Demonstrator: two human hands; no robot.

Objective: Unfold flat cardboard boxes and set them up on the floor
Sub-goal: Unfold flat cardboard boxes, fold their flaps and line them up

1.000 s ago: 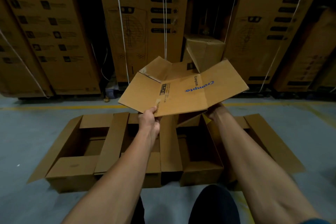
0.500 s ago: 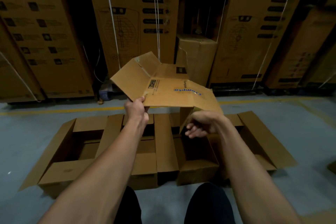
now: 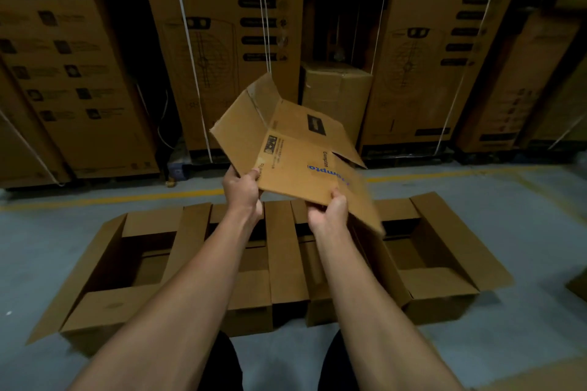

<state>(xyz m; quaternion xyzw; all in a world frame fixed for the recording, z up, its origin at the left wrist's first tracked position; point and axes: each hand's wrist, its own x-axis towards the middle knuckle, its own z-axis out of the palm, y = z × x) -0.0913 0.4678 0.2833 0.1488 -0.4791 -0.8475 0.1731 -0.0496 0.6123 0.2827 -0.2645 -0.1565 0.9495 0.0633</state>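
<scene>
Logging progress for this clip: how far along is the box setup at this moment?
Done: three opened boxes stand in a row on the floor, flaps up. In hand: the left hand and right hand grip the near edge of a partly unfolded box, held in the air. Left: finish opening it and set it down. No flat stock is in view.

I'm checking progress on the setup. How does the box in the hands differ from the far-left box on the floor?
The held box is off the floor, gripped by the left hand and right hand; the far-left floor box rests on the concrete. The held one is tilted and only partly opened; the floor one stands squared with flaps spread. Both are brown cardboard.
</scene>
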